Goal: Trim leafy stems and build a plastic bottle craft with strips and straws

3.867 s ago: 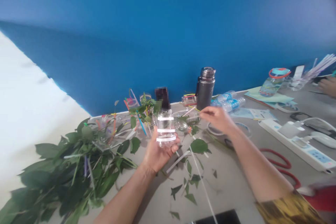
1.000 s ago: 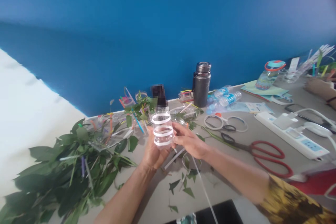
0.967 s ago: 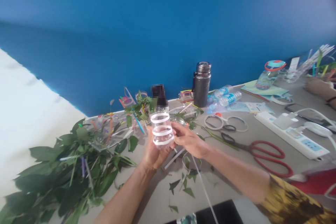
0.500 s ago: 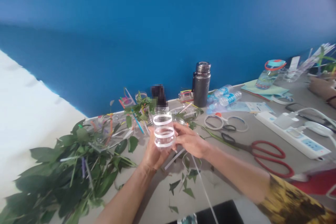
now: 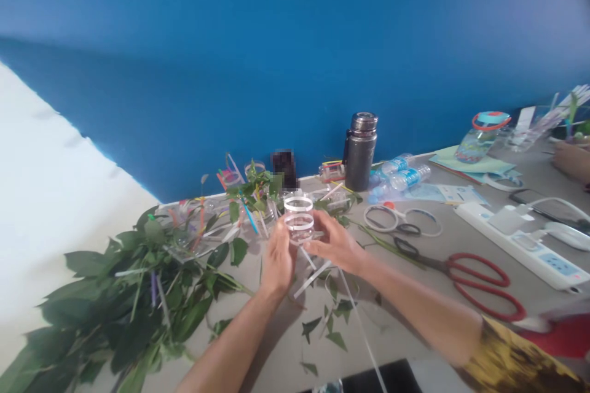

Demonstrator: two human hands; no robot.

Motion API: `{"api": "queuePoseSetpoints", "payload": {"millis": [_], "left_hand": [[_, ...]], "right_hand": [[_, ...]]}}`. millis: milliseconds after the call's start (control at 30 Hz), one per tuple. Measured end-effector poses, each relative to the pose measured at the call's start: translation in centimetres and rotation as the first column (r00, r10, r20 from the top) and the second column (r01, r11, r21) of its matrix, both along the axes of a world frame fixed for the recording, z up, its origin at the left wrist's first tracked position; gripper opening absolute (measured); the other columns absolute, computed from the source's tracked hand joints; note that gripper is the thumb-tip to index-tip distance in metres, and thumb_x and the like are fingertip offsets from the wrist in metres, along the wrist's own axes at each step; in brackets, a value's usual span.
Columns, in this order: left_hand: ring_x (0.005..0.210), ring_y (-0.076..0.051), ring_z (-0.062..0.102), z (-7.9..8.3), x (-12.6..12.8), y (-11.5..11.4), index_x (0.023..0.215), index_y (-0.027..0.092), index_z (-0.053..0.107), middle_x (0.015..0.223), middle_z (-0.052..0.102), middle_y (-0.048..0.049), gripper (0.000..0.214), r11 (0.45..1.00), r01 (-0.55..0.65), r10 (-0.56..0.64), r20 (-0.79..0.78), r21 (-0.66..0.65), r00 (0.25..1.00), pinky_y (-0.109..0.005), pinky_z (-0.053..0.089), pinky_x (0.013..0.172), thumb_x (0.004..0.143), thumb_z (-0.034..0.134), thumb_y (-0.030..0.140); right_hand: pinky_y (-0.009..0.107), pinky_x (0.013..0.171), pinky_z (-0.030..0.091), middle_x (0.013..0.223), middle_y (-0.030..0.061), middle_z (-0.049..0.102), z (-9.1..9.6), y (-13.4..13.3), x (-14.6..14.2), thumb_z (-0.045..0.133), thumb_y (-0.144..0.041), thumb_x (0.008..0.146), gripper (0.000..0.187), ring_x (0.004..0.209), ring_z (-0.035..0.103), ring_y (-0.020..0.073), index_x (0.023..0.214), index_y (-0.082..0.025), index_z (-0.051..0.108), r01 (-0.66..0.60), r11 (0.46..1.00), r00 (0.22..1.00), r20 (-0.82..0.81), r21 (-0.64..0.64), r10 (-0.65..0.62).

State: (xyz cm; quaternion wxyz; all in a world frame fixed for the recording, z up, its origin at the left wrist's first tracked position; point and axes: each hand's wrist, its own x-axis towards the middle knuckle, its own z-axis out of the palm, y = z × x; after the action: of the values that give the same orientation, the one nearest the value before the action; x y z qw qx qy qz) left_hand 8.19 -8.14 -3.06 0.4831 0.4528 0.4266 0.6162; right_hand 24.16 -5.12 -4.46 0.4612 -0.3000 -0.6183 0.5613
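A clear plastic cup-like container (image 5: 299,221) with white bands around it is held between my two hands, over the middle of the table. My left hand (image 5: 279,255) is wrapped along its left side. On the right, my right hand (image 5: 336,244) grips its lower side with thumb and fingers. A thin white strip (image 5: 313,279) lies just below the hands. Small cut leaves (image 5: 336,340) are scattered nearer to me. At the left spreads a large heap of leafy green stems (image 5: 138,295).
A dark thermos (image 5: 361,153) stands by the blue wall, with plastic bottles (image 5: 405,177) beside it. Red-handled scissors (image 5: 482,270), white-rimmed glasses-like rings (image 5: 380,218) and a power strip (image 5: 511,245) lie at right. Another person's hand (image 5: 571,158) shows at the far right edge.
The banded container has tilted and sits slightly lower between my hands. My left hand has turned from beneath it to its left side. The view has shifted slightly.
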Motion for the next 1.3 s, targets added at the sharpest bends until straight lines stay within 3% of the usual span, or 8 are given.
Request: {"api": "queuePoseSetpoints", "payload": {"millis": [100,200,367,500,833,1067,1167,1300], "left_hand": [[0.119,-0.027,0.065,-0.9,0.1,0.3,0.118,0.024,0.075,0.121,0.075,-0.0069,0.032,1.0,-0.017,0.017,-0.005,0.016,1.0,-0.035,0.051,0.1,0.095,0.064,0.044],[0.116,-0.024,0.066,-1.5,0.1,0.7,0.124,0.024,0.072,0.126,0.073,-0.0075,0.038,0.999,0.032,-0.032,0.023,0.004,0.999,-0.032,0.052,0.097,0.093,0.069,0.045],[0.102,-0.021,0.069,-1.2,0.1,0.8,0.12,0.021,0.071,0.117,0.075,-0.009,0.038,0.995,0.09,-0.092,0.031,0.047,0.995,-0.033,0.053,0.089,0.09,0.072,0.044],[0.101,-0.021,0.069,-0.6,0.4,0.6,0.109,0.019,0.073,0.108,0.077,-0.0082,0.032,0.995,0.024,-0.024,-0.001,0.093,1.0,-0.032,0.052,0.091,0.082,0.081,0.034],[0.092,-0.023,0.073,0.1,0.3,0.5,0.1,0.019,0.08,0.1,0.081,-0.007,0.027,0.996,-0.083,0.086,-0.082,0.036,0.993,-0.032,0.056,0.085,0.074,0.083,0.027],[0.087,-0.022,0.072,0.6,0.4,0.4,0.085,0.018,0.08,0.093,0.08,-0.0076,0.021,0.992,-0.128,0.127,-0.06,-0.008,0.99,-0.032,0.056,0.082,0.068,0.087,0.027],[0.089,-0.02,0.071,1.0,0.2,0.2,0.08,0.018,0.077,0.099,0.079,-0.0072,0.015,0.987,-0.16,0.162,-0.074,0.025,0.984,-0.029,0.054,0.081,0.072,0.084,0.027],[0.085,-0.018,0.069,1.5,0.0,-0.1,0.095,0.019,0.078,0.093,0.078,-0.0051,0.02,0.981,-0.189,0.192,-0.086,0.047,0.978,-0.027,0.051,0.081,0.078,0.081,0.028]], "right_hand": [[0.041,0.091,0.057,0.125,0.0109,0.069,-0.1,0.2,0.2,0.083,-0.045,0.079,0.06,0.116,0.065,0.0283,0.129,-0.022,0.06,0.078,0.997,0.996,0.039,0.026,-0.079],[0.042,0.097,0.054,0.121,0.01,0.072,0.2,0.4,0.7,0.079,-0.045,0.083,0.052,0.116,0.066,0.028,0.126,-0.02,0.064,0.055,0.998,0.998,-0.012,0.014,-0.055],[0.042,0.101,0.051,0.116,0.0082,0.074,0.5,0.3,1.3,0.073,-0.046,0.091,0.044,0.115,0.066,0.0272,0.125,-0.019,0.067,-0.043,0.999,0.994,-0.096,0.003,0.043],[0.042,0.098,0.053,0.122,0.0101,0.072,0.3,0.3,1.0,0.074,-0.051,0.089,0.049,0.117,0.065,0.0285,0.126,-0.019,0.066,-0.034,0.998,0.998,-0.044,0.055,0.036],[0.036,0.086,0.054,0.12,0.0098,0.072,0.3,0.1,0.7,0.075,-0.053,0.086,0.052,0.109,0.067,0.0279,0.125,-0.02,0.064,0.157,0.967,0.967,0.167,0.199,-0.191],[0.04,0.091,0.051,0.126,0.0117,0.067,0.1,0.1,0.7,0.076,-0.053,0.082,0.061,0.114,0.063,0.0301,0.131,-0.02,0.06,0.239,0.934,0.924,0.235,0.266,-0.303],[0.044,0.092,0.051,0.119,0.0108,0.066,-0.1,0.4,0.9,0.083,-0.054,0.074,0.065,0.111,0.063,0.0309,0.126,-0.021,0.061,0.31,0.889,0.857,0.307,0.336,-0.415],[0.046,0.09,0.052,0.113,0.0079,0.063,-0.1,0.2,0.8,0.088,-0.051,0.069,0.061,0.109,0.061,0.031,0.118,-0.024,0.064,0.329,0.817,0.732,0.419,0.473,-0.537]]}}
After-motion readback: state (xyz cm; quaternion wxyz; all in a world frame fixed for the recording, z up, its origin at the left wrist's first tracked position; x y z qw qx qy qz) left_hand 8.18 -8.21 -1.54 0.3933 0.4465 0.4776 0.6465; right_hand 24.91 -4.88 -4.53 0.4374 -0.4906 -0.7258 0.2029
